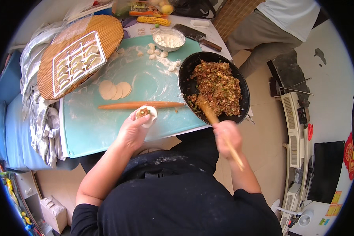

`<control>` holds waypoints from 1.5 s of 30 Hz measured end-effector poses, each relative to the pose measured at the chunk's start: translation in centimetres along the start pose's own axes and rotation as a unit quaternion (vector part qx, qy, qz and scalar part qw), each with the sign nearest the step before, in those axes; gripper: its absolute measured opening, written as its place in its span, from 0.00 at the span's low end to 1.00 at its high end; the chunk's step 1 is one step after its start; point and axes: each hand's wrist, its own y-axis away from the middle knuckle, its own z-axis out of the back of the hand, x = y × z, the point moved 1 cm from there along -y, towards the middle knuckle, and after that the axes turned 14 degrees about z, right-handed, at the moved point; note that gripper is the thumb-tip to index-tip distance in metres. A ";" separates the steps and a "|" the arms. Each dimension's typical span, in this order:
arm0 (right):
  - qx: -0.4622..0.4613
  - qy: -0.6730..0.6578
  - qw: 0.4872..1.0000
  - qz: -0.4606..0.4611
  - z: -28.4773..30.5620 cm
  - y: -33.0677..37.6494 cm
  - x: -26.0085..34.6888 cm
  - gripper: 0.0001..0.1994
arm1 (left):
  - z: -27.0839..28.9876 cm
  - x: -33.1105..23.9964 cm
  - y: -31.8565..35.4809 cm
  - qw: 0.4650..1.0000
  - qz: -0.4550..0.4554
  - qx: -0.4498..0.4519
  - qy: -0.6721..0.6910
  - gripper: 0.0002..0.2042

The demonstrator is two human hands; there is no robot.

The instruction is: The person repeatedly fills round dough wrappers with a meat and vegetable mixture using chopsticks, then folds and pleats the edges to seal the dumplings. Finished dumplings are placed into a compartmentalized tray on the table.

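Observation:
My left hand (133, 129) holds a round dumpling wrapper (146, 115) with a spoonful of filling on it, just above the front edge of the teal mat (90, 126). My right hand (227, 135) grips a wooden spatula (208, 112) whose blade lies in the minced filling (218, 86) inside a black pan (185, 74). A wooden rolling pin (141, 105) lies on the mat just beyond the left hand. Flat rolled wrappers (115, 89) sit behind the pin.
A white tray of folded dumplings (78, 63) rests on a round bamboo mat (106, 29). A bowl of flour (168, 39), dough pieces (157, 52), a cleaver (196, 34) and a corn cob (153, 20) lie at the back. Another person's legs (259, 35) stand at top right.

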 end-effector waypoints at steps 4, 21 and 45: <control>-0.195 0.018 0.980 -0.025 0.3 0.0 2.4 0.05 | 1.9 -0.2 0.8 0.999 -0.017 -0.012 0.032 0.15; -0.131 -0.180 0.965 -0.140 -5.6 2.7 1.6 0.05 | 5.3 0.6 4.6 0.996 0.021 0.005 0.088 0.23; -0.238 -0.111 0.937 -0.229 2.5 0.4 -0.5 0.15 | 0.4 0.6 3.8 0.997 -0.007 0.073 -0.007 0.30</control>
